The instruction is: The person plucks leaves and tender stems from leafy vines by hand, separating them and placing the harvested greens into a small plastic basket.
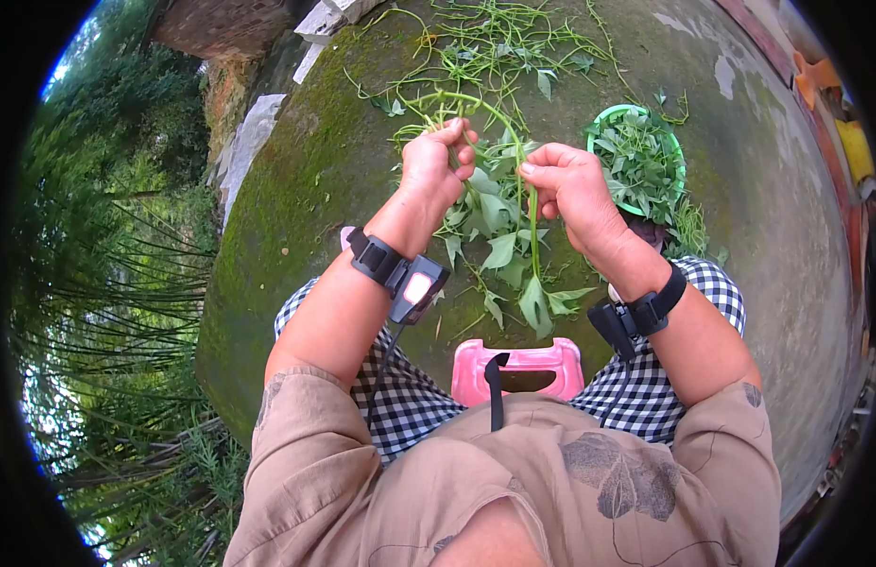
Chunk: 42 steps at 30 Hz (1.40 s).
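Observation:
Between my two hands a long green leafy vine point(490, 107) arches up and over. My left hand point(436, 170) is closed round one part of it, with stems and leaves showing around the fingers. Thumb and fingers of my right hand point(572, 189) pinch the vine's other side, and a stalk hangs below them to broad pointed leaves point(535, 302). Under and behind my hands lie more loose leaves point(495, 213) on the mossy ground. To the right of my right hand stands a green-rimmed basket point(682, 170) full of picked leaves point(635, 156).
A tangle of bare vine stems point(499, 42) is spread on the ground ahead. A pink plastic stool point(468, 369) is between my knees. Pale stone blocks point(249, 142) edge the mossy slab on the left, with dense greenery point(107, 236) beyond. Orange and yellow items point(821, 76) are at the far right.

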{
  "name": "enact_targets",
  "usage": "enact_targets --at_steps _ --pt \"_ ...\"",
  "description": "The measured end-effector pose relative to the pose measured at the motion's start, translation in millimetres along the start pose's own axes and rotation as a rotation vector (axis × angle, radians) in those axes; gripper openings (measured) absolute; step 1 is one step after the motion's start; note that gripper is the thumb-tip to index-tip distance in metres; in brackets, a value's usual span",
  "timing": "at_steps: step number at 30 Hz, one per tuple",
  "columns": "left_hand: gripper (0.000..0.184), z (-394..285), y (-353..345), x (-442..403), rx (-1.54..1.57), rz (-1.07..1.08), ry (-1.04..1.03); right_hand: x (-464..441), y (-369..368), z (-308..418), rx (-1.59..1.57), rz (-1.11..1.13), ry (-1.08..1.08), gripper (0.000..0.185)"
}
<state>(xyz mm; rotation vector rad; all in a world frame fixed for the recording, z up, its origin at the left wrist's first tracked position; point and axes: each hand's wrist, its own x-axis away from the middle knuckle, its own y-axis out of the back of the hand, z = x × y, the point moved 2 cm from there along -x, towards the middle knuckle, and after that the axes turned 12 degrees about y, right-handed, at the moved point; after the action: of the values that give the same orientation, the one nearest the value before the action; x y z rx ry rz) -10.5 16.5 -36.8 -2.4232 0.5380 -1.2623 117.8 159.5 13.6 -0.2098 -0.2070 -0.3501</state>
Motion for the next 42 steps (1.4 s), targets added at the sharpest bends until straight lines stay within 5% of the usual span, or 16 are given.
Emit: enact_targets --at_steps 9,13,23,29,32,35,42 --pt "0.015 1 -27 20 -0.363 -0.053 -0.171 -25 31 2 0.102 -0.076 0.010 0.006" --pt "0.018 5 -34 25 -0.193 0.188 0.030 -26 29 -2 0.116 -0.030 -0.032 0.006" --pt "0.010 21 -39 36 -0.446 0.027 0.054 -28 21 -7 0.184 0.164 -0.054 0.013" --pt "0.017 27 -29 24 -0.700 -0.031 -0.330 -28 12 -13 0.183 0.252 -0.045 0.013" --pt "0.017 22 -14 4 -1.187 0.002 -1.044 -28 10 -9 0.077 0.251 -0.029 0.013" --pt "0.015 11 -32 31 -0.443 0.015 -0.238 -31 9 -5 -0.046 0.220 -0.022 0.012" --pt "0.011 -12 -8 18 -0.400 -0.114 -0.310 -28 18 18 -0.085 0.263 0.082 0.014"
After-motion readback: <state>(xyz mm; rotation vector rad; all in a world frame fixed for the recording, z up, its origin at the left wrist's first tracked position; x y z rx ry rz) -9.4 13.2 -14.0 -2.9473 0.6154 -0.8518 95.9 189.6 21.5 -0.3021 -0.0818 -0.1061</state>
